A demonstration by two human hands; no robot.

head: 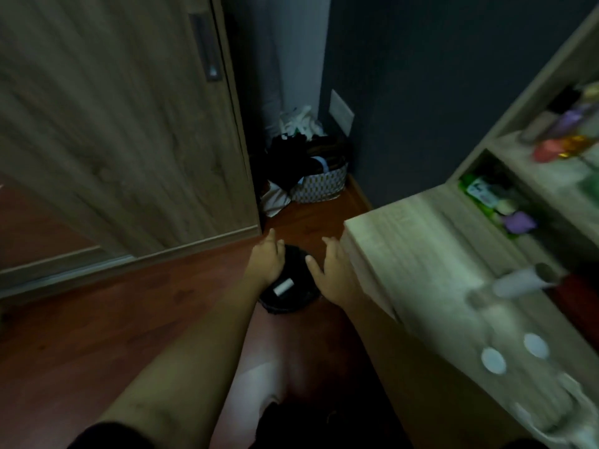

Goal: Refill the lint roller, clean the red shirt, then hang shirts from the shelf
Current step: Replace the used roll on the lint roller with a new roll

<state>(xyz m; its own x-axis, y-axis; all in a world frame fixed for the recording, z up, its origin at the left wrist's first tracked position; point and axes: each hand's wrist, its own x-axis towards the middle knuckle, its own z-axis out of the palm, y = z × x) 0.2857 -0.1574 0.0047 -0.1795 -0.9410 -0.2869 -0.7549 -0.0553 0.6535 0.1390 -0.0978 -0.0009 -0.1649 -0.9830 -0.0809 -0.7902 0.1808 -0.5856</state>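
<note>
A small black bin (291, 299) stands on the wooden floor below me, with a white used roll (283, 289) lying inside it. My left hand (267, 259) hovers over the bin's left rim, fingers apart, holding nothing. My right hand (330, 270) hangs over its right rim, also open and empty. On the pale wooden table at right lies the lint roller (522, 281), blurred, next to something red (580, 303) that may be the shirt.
The table edge (372, 228) is close beside my right hand. A wooden wardrobe door (123, 131) fills the left. A patterned laundry basket (321, 186) with dark clothes sits in the far corner. Shelves (505, 202) hold bottles and packets. Two white lids (512, 351) lie on the table.
</note>
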